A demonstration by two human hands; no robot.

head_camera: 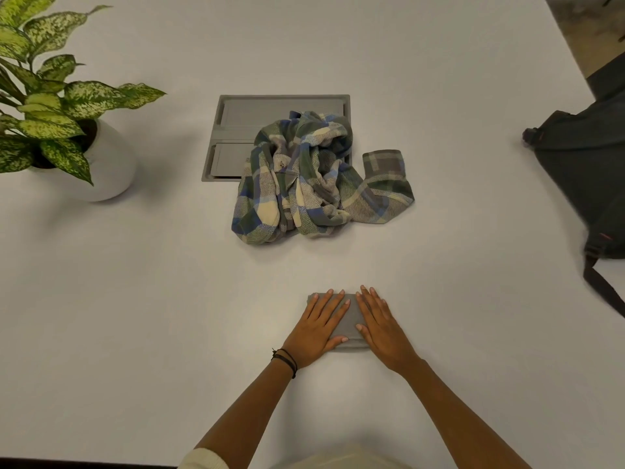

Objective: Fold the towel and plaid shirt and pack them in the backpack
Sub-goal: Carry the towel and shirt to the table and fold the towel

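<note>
Near the table [135, 299] edge, small grey folded towel [350, 321], both hands flat on it, left [316, 330], right [382, 328].

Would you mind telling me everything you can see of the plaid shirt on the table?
The plaid shirt looks like soft woven cloth, checked in green, blue, cream and grey. It lies unfolded in a crumpled heap near the middle of the white table, its far part overlapping a grey recessed panel. One sleeve trails to the right, its cuff bent toward the far side. Only table and panel touch it; the left hand and right hand are nearer the camera.
</note>
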